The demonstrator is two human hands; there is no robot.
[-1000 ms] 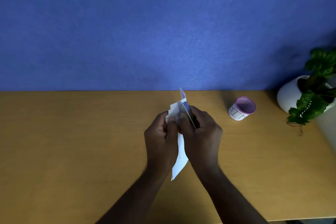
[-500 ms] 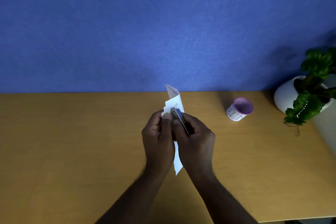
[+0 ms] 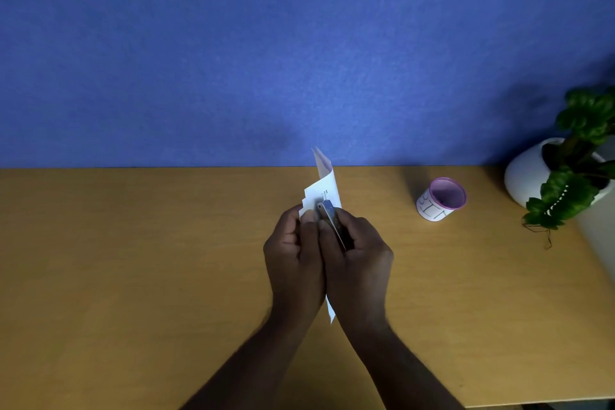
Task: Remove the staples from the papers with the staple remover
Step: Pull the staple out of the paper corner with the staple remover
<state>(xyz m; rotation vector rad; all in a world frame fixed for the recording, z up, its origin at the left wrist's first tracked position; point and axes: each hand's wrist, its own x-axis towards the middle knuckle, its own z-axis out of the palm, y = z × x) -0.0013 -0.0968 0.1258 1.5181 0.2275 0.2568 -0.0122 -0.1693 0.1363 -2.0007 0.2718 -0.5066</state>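
A small stack of white papers [image 3: 324, 188] is being held edge-on above the middle of the wooden surface [image 3: 133, 276]; the stack is being gripped by the left hand [image 3: 294, 260], whose fingers are being curled around its left side with the thumb being pressed near the top; the upper end of the papers is being shown above both hands, reaching up past the back edge of the surface against the blue wall [image 3: 299, 43], while a lower corner is being shown below, between the two wrists. A metallic staple remover [image 3: 331, 220] is being clasped by the right hand [image 3: 357, 263], the fingers being closed around its body; its front end is being pressed against the face of the papers just beside the left thumb; whether a staple is being caught cannot be told, the detail being too small. The two hands are being kept touching one another, side by side. Well to the right, a small white cup with a pink rim [image 3: 441, 198] is being left standing on the surface, tilted slightly in view, with dark lettering on its side; further right, at the edge of the view, a green plant in a white pot [image 3: 529, 173] is being shown.
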